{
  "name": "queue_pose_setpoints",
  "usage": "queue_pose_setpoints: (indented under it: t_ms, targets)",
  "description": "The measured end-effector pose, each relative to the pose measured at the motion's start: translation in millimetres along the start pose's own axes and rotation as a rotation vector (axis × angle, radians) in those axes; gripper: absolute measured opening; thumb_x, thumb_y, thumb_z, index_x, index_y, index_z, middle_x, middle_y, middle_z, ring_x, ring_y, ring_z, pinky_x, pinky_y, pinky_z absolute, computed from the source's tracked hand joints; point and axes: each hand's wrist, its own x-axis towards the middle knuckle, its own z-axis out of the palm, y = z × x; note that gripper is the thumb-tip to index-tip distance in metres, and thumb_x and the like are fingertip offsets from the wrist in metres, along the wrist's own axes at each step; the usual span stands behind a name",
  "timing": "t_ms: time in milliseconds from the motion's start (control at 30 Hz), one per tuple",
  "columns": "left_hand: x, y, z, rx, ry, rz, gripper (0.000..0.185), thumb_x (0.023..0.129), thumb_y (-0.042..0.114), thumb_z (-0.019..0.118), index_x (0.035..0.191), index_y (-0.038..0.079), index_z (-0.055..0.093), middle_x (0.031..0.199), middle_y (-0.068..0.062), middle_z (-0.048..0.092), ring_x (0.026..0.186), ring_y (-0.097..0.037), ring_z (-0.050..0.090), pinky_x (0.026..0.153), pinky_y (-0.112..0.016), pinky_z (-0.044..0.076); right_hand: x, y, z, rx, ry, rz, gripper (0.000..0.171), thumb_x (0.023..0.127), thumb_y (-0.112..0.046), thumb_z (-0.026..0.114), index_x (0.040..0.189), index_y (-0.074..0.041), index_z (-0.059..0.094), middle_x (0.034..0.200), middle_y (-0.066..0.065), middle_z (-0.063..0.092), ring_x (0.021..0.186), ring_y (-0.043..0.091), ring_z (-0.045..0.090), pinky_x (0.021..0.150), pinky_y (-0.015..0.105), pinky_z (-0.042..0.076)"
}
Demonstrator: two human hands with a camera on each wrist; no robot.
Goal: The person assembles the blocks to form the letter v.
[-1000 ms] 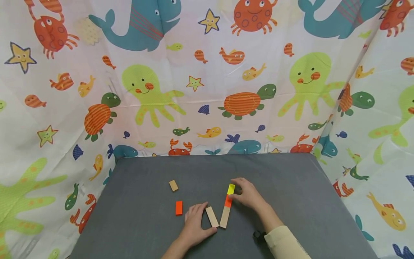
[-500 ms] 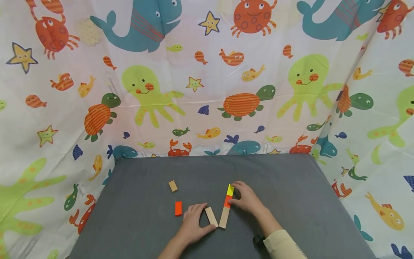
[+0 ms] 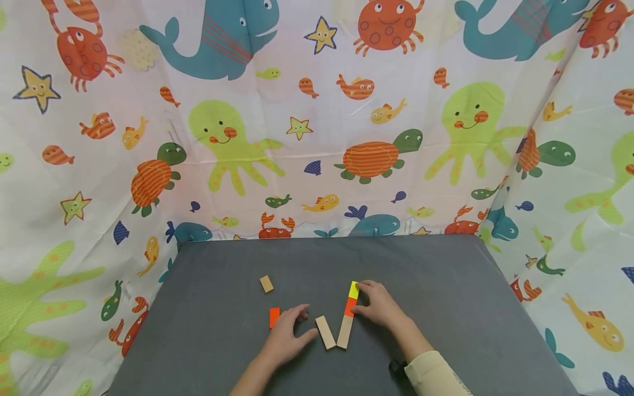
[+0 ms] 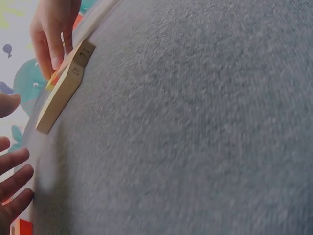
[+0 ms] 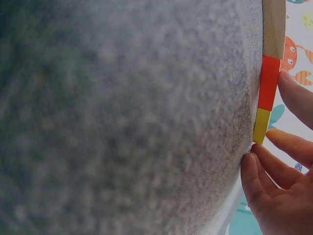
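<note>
In the head view a long plain wooden block [image 3: 343,332], an orange block [image 3: 350,307] and a yellow block [image 3: 354,290] lie end to end in a slanted row. My right hand [image 3: 380,305] rests along the row's right side, thumb at the orange block and fingertips around the yellow block's far end. A second long wooden block [image 3: 325,332] leans away to the left, its near end meeting the row in a V. My left hand [image 3: 287,334] hovers left of it, fingers spread and holding nothing, partly covering a separate orange block [image 3: 274,317].
A small wooden block [image 3: 266,284] lies farther back on the grey cloth-covered table [image 3: 223,308]. Behind the table hangs a curtain [image 3: 297,181] printed with sea animals. A small black object [image 3: 397,367] sits by the right sleeve [image 3: 436,374].
My left hand has let go of the left wooden block and moved left toward the separate orange block. My right hand's fingers have slid slightly nearer along the row.
</note>
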Motion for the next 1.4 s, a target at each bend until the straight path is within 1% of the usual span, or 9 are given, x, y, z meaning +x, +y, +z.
queue_pose_setpoints:
  t_ms: [233, 367, 433, 533, 667, 833, 967, 1067, 1400]
  targets:
    - [-2.9, -10.5, -8.8, 0.029, 0.229, 0.054, 0.046, 0.088, 0.029, 0.078, 0.130, 0.014, 0.067, 0.113, 0.000, 0.068, 0.108, -0.022, 0.059, 0.092, -0.050, 0.049, -0.9, 1.4, -0.8, 0.009, 0.005, 0.005, 0.069, 0.083, -0.031, 0.084, 0.140, -0.001, 0.058, 0.143, 0.020, 0.053, 0.133, 0.041, 0.049, 0.109, 0.056, 0.041]
    - [-3.9, -24.5, -18.5, 0.068, 0.299, 0.007, 0.044, 0.085, 0.022, 0.080, 0.126, 0.013, 0.069, 0.122, -0.004, 0.062, 0.117, -0.030, 0.051, 0.097, -0.057, 0.043, -1.6, 1.1, -0.8, 0.007, 0.000, 0.008, 0.070, 0.083, -0.031, 0.084, 0.141, -0.002, 0.057, 0.144, 0.021, 0.052, 0.133, 0.041, 0.048, 0.109, 0.056, 0.041]
    - [-4.7, -32.0, -24.3, 0.079, 0.283, -0.036, 0.047, 0.083, 0.019, 0.080, 0.128, 0.012, 0.068, 0.127, -0.008, 0.060, 0.121, -0.034, 0.048, 0.100, -0.058, 0.041, -1.5, 1.0, -0.6, 0.002, -0.002, 0.007, 0.070, 0.083, -0.032, 0.084, 0.141, -0.002, 0.057, 0.144, 0.021, 0.053, 0.133, 0.041, 0.048, 0.109, 0.056, 0.041]
    - [-6.4, -41.0, -32.6, 0.070, 0.215, -0.108, 0.056, 0.082, 0.017, 0.079, 0.135, 0.010, 0.063, 0.135, -0.012, 0.056, 0.126, -0.038, 0.045, 0.102, -0.059, 0.041, -1.0, 0.8, -0.6, 0.001, -0.001, 0.004, 0.070, 0.083, -0.031, 0.084, 0.141, -0.001, 0.057, 0.143, 0.021, 0.053, 0.133, 0.041, 0.048, 0.109, 0.056, 0.041]
    - [-8.6, -48.9, -40.2, 0.064, 0.127, -0.164, 0.065, 0.079, 0.014, 0.077, 0.141, 0.010, 0.058, 0.140, -0.014, 0.054, 0.131, -0.038, 0.045, 0.103, -0.059, 0.043, -0.4, 0.5, -1.1, 0.004, -0.002, 0.009, 0.071, 0.083, -0.032, 0.084, 0.142, -0.002, 0.057, 0.145, 0.020, 0.052, 0.134, 0.040, 0.048, 0.109, 0.056, 0.041]
    - [-11.2, -54.8, -45.5, 0.072, 0.073, -0.135, 0.071, 0.075, 0.003, 0.075, 0.143, 0.009, 0.056, 0.143, -0.013, 0.055, 0.134, -0.038, 0.045, 0.106, -0.059, 0.042, 0.6, 0.0, -2.8, 0.029, 0.018, -0.016, 0.073, 0.081, -0.032, 0.086, 0.141, -0.004, 0.057, 0.146, 0.018, 0.051, 0.135, 0.040, 0.048, 0.109, 0.057, 0.041]
    - [-11.1, -57.1, -47.8, 0.088, 0.038, -0.101, 0.067, 0.080, 0.001, 0.077, 0.143, 0.008, 0.056, 0.144, -0.011, 0.055, 0.135, -0.038, 0.045, 0.108, -0.060, 0.040, 1.2, -0.1, -3.8, 0.056, 0.015, -0.037, 0.073, 0.080, -0.032, 0.086, 0.142, -0.005, 0.057, 0.148, 0.014, 0.051, 0.137, 0.039, 0.047, 0.111, 0.058, 0.038]
    - [-9.5, -57.2, -48.3, 0.093, 0.021, -0.119, 0.061, 0.085, 0.004, 0.078, 0.142, 0.011, 0.058, 0.145, -0.009, 0.055, 0.136, -0.036, 0.046, 0.109, -0.059, 0.040, 1.4, 0.7, -3.6, 0.054, 0.002, -0.046, 0.073, 0.081, -0.032, 0.086, 0.142, -0.005, 0.057, 0.149, 0.013, 0.052, 0.138, 0.038, 0.047, 0.112, 0.058, 0.038]
    - [-5.7, -54.1, -45.8, 0.120, 0.053, -0.134, 0.051, 0.084, 0.011, 0.081, 0.133, 0.012, 0.066, 0.136, -0.007, 0.060, 0.126, -0.033, 0.053, 0.104, -0.057, 0.045, 2.6, 0.5, -5.4, 0.030, -0.019, -0.039, 0.073, 0.081, -0.033, 0.086, 0.141, -0.003, 0.057, 0.150, 0.013, 0.051, 0.138, 0.037, 0.048, 0.112, 0.055, 0.039]
